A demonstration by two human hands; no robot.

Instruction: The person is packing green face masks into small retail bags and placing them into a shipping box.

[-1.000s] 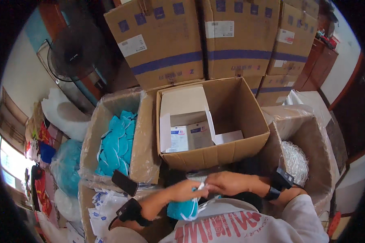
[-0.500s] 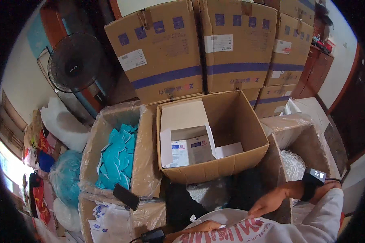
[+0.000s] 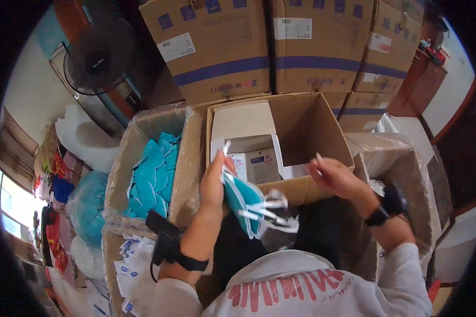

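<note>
Head view, looking down at both hands above an open brown cardboard box [image 3: 307,132]; left hand [image 3: 215,182] raised over the box's near rim, fingers closed on a small stack of teal pleated face masks with white ear loops [image 3: 246,203], the loops dangling loose toward the person's chest; right hand [image 3: 330,174] beside it, fingers spread and holding nothing, just apart from the stack. Half a second ago the left hand sat low near the chest and the right reached down into the clear-plastic-lined carton on the right [image 3: 407,174]; both have since come up in front of the box, so the masks now appear gathered and poised for packing. Inside the box, small white-and-blue cartons [image 3: 254,161] stand against the left wall; a plastic-lined carton of loose teal masks [image 3: 153,177] lies at left; taped brown cartons [image 3: 222,42] are stacked behind.
</note>
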